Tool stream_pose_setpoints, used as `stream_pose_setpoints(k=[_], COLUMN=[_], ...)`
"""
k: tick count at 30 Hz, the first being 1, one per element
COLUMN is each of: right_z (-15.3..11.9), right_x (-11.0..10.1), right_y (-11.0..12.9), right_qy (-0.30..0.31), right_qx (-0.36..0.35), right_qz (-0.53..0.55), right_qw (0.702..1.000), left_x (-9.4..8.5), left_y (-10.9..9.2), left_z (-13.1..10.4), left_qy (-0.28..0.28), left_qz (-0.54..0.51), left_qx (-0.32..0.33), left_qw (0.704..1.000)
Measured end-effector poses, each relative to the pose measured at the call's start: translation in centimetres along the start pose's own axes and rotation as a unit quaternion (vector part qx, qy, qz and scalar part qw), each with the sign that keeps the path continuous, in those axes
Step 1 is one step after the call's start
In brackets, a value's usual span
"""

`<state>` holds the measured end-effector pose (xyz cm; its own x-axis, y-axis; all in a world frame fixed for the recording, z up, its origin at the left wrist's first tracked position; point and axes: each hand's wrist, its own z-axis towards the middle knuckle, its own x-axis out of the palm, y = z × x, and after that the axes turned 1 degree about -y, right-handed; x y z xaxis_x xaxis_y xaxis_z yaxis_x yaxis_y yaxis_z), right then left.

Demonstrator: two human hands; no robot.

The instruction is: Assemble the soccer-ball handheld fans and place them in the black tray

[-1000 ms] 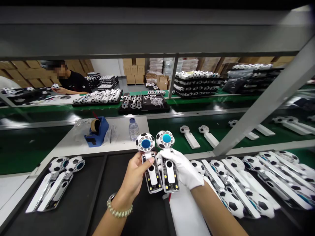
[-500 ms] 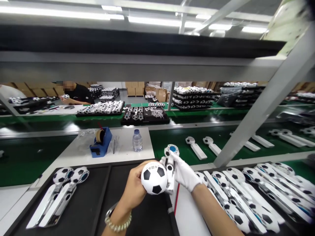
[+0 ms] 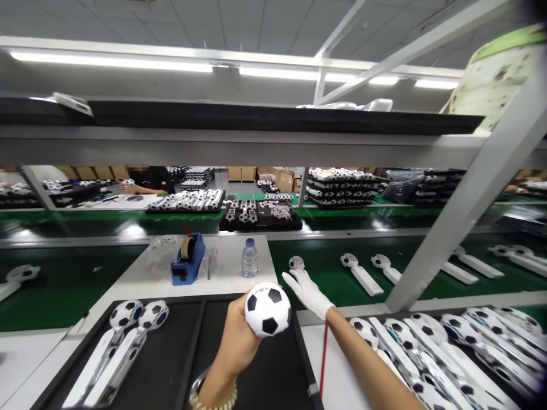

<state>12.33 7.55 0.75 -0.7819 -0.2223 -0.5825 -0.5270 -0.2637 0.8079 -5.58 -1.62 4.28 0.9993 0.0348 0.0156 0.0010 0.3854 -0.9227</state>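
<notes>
My left hand [image 3: 243, 336] is wrapped round a football-patterned device [image 3: 268, 309], its round black-and-white head facing me above the black tray [image 3: 171, 353]. To the right of it, my white-gloved right hand [image 3: 308, 291] reaches over the edge of the green belt, fingers stretched out. Just beyond those fingertips lies another football-headed piece [image 3: 296, 262] on the belt, mostly hidden by the glove; whether they touch I cannot tell. Two football-headed devices [image 3: 123, 347] lie side by side in the left part of the black tray.
A blue tape dispenser [image 3: 188, 261] and a water bottle [image 3: 250, 259] stand on the white board. More devices lie on the belt [image 3: 316, 250] and in the right tray [image 3: 410, 341]. A slanted metal post [image 3: 444, 222] rises at right. A person sits beyond the belt.
My right hand has let go of the piece with the blue disc, which is out of sight, and opened beside the belt. The view has tilted up. My left hand still holds its device.
</notes>
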Motion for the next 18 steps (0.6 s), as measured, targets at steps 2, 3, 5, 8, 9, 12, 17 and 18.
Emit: stream_pose_setpoints(k=[2,3,5,8,9,12,17,18], right_z=[-0.6,-1.0,-1.7,-2.2,-2.1,-0.9,2.5,2.9], right_x=[0.9,1.6,2.8,3.9,4.1,3.8,2.3,2.0], right_y=[0.5,0.7,1.1,1.1,0.9,-0.2,-2.2,-2.4], right_qy=[0.061,0.105,0.194,0.208,0.181,0.076,-0.068,-0.086], right_qx=[-0.029,-0.049,-0.088,-0.085,-0.061,0.056,0.099,0.092], right_qz=[0.026,0.046,0.102,0.155,0.164,0.228,0.252,0.238], right_qw=[0.997,0.992,0.972,0.962,0.968,0.969,0.960,0.963], left_x=[-0.1,-0.1,0.0,0.0,0.0,-0.3,-0.3,-0.2], left_y=[0.2,0.3,0.7,1.6,2.1,3.2,3.0,2.8], left_z=[0.0,0.0,0.0,0.0,0.0,0.2,-0.2,-0.3], left_qy=[0.008,0.020,0.040,0.020,0.001,-0.055,0.000,0.011], left_qz=[-0.012,-0.028,-0.062,-0.070,-0.065,-0.035,0.010,0.020], left_qx=[-0.030,-0.049,-0.087,-0.133,-0.139,-0.129,-0.126,-0.124], left_qw=[0.999,0.998,0.993,0.988,0.988,0.989,0.992,0.992])
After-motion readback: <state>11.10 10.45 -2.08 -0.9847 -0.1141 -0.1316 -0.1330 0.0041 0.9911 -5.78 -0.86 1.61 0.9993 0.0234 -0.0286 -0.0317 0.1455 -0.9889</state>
